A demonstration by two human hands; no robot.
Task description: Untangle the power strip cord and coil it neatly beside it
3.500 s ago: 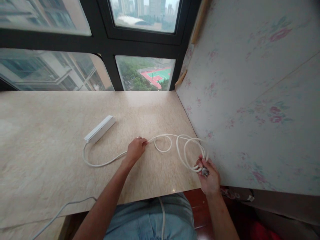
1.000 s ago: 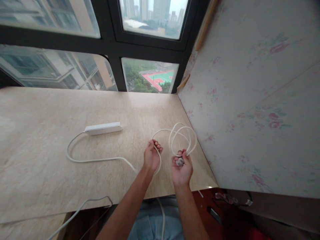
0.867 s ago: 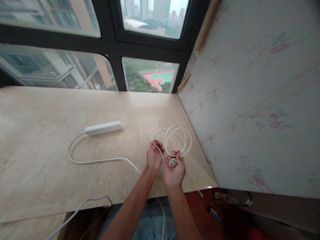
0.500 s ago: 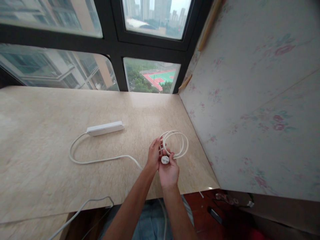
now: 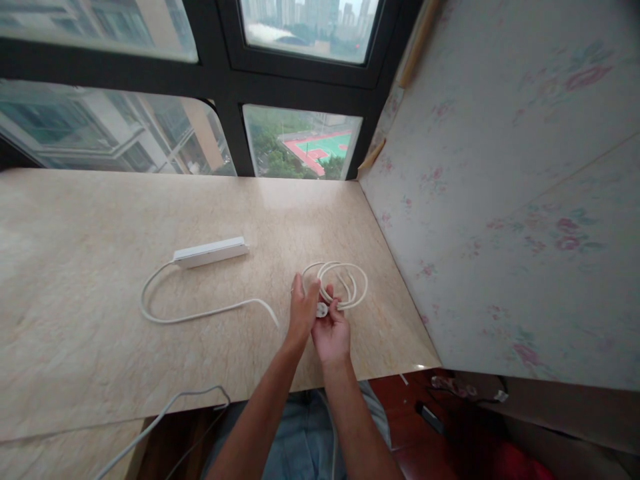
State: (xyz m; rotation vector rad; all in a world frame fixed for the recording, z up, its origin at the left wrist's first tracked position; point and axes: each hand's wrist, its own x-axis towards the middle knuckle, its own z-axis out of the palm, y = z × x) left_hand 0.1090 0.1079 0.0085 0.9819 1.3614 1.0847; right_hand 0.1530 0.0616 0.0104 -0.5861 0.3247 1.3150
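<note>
A white power strip [image 5: 210, 252] lies on the beige marble-look tabletop [image 5: 90, 313]. Its white cord [image 5: 200, 315] curves left, then runs to my hands. My right hand [image 5: 331, 329] is closed on the round white plug [image 5: 322, 309] and on a small coil of the cord [image 5: 345, 287], with several loops resting just beyond my fingers. My left hand [image 5: 302, 308] presses against the right one, fingers wrapped round the cord where it enters the coil.
A floral-papered wall [image 5: 500, 200] rises along the table's right edge. Black-framed windows [image 5: 225, 87] close the far side. Another thin cable [image 5: 165, 413] hangs off the near edge at left. My lap in jeans [image 5: 305, 440] is below the edge.
Both hands have come together and the loops have shrunk into a tighter coil. The slack cord has been drawn in, and the power strip has swung round.
</note>
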